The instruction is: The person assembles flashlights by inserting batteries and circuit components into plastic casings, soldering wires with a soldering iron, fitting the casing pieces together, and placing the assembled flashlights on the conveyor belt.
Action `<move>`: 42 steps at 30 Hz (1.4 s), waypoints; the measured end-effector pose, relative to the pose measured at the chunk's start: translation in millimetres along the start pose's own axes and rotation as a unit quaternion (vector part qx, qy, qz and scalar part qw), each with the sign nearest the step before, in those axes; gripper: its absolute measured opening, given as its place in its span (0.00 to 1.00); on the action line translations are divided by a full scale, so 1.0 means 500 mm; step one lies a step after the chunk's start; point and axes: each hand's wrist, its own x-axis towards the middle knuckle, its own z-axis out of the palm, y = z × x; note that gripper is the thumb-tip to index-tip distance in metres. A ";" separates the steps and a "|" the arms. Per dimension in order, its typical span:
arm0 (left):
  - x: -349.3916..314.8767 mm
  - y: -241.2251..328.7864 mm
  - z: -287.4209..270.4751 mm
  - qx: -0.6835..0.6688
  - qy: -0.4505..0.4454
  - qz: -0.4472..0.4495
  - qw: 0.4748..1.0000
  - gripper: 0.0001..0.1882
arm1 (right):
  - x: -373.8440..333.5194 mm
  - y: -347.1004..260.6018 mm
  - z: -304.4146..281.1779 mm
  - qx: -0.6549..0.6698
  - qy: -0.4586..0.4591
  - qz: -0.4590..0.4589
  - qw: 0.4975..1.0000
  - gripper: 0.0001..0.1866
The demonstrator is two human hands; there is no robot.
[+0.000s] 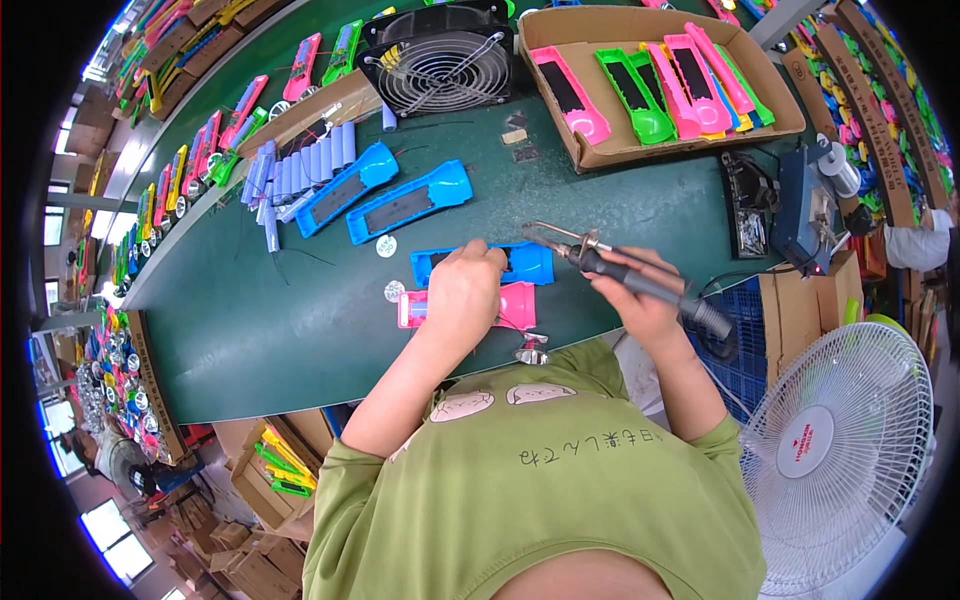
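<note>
My right hand [645, 300] is closed around the dark handle of a soldering iron [640, 285], its tip pointing left over the table. A thin metal rod [565, 233] runs beside the iron's tip. My left hand [465, 295] is closed in a pinch above a blue plastic casing [530, 263]; whatever lies between its fingertips is hidden. Under that hand, closer to me, lies a pink casing [517, 305] with a battery cell in it. A shiny round reflector [532, 352] on wires sits by the table edge.
Two blue casings [410, 202] and a cluster of purple battery cells [310, 165] lie farther left. Behind them stands a black fan [437, 70]. A cardboard box [580, 150] holds coloured casings. At right are a soldering station [800, 215] and a white fan [840, 450].
</note>
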 end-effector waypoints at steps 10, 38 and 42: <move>0.009 -0.001 0.002 0.038 -0.034 -0.013 0.999 0.02 | -0.003 0.046 0.019 0.243 0.044 0.278 0.928 0.09; 0.017 0.001 0.002 0.051 -0.036 -0.017 0.998 0.02 | -0.038 -0.036 0.085 -0.005 -0.015 0.043 0.999 0.26; 0.016 0.001 0.004 0.050 -0.026 -0.006 0.998 0.02 | -0.045 -0.033 0.109 -0.048 -0.104 0.077 0.990 0.42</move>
